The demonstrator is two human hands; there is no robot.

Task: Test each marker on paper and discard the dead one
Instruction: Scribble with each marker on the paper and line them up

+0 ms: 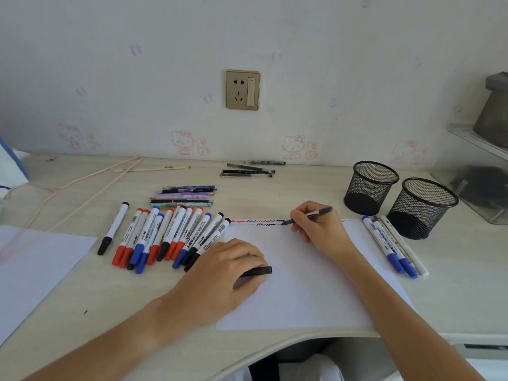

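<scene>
A white sheet of paper [302, 292] lies on the desk with red, blue and black squiggles [258, 222] along its top edge. My right hand [319, 226] grips a thin black pen [310, 215] whose tip touches the paper at the end of the lower squiggle row. My left hand [228, 273] rests on the sheet's left side and holds a black cap [259, 270]. Several whiteboard markers [167, 237] with red, blue and black caps lie in a heap left of the paper. Three more markers [390, 246] lie to its right.
Two black mesh pen cups [369, 188] [422, 209] stand at the right. Groups of pens [184, 196] [247, 170] lie further back. A second sheet of paper [33, 268] lies at the left. A pink cord [82, 188] crosses the desk.
</scene>
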